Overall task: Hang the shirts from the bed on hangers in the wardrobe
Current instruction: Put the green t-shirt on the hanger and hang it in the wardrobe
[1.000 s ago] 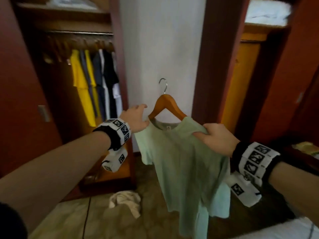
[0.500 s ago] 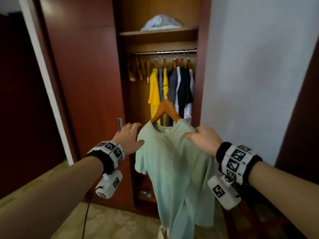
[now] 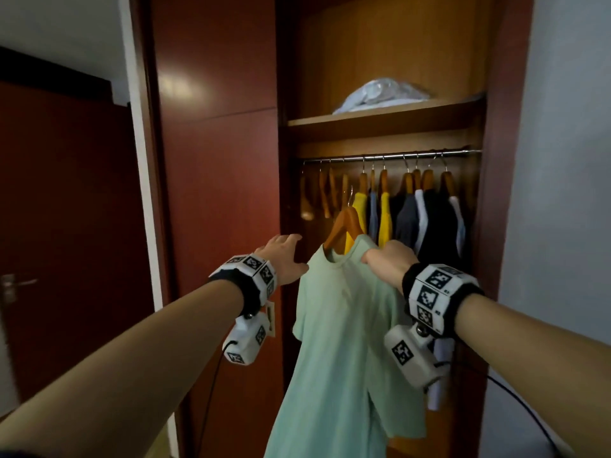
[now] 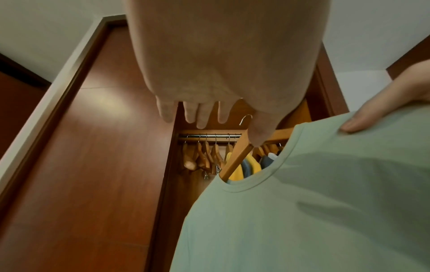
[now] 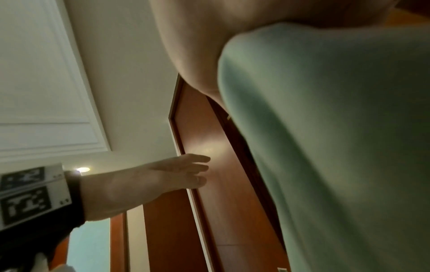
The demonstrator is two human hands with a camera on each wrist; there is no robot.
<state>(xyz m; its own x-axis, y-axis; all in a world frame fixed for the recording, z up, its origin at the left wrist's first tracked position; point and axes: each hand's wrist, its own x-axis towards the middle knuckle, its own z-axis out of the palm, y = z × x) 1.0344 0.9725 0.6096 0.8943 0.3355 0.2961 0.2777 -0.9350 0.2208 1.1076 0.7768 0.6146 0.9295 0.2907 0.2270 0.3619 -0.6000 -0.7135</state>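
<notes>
A mint-green shirt (image 3: pixel 344 342) hangs on a wooden hanger (image 3: pixel 345 223) in front of the open wardrobe. My right hand (image 3: pixel 386 262) grips the shirt's right shoulder, thumb on the cloth (image 4: pixel 356 123). My left hand (image 3: pixel 284 259) is open beside the left shoulder, fingers straight (image 4: pixel 197 114), its thumb close to the hanger's arm (image 4: pixel 237 158). The steel rail (image 3: pixel 390 156) runs above and behind the hanger's hook. Empty hangers (image 3: pixel 317 196) sit at its left end, while yellow (image 3: pixel 360 206) and dark shirts (image 3: pixel 429 219) hang further right. The green shirt (image 5: pixel 337 147) fills the right wrist view.
The wardrobe's red-brown door panel (image 3: pixel 215 160) stands to the left of the opening. A shelf (image 3: pixel 380 122) above the rail bears a plastic-wrapped bundle (image 3: pixel 380 94). A dark room door (image 3: pixel 66 226) is at far left, a white wall (image 3: pixel 562 193) at right.
The view has swung left onto the open wardrobe and come closer. Both hands and the hangered green shirt now sit higher, just in front of the rail's left part.
</notes>
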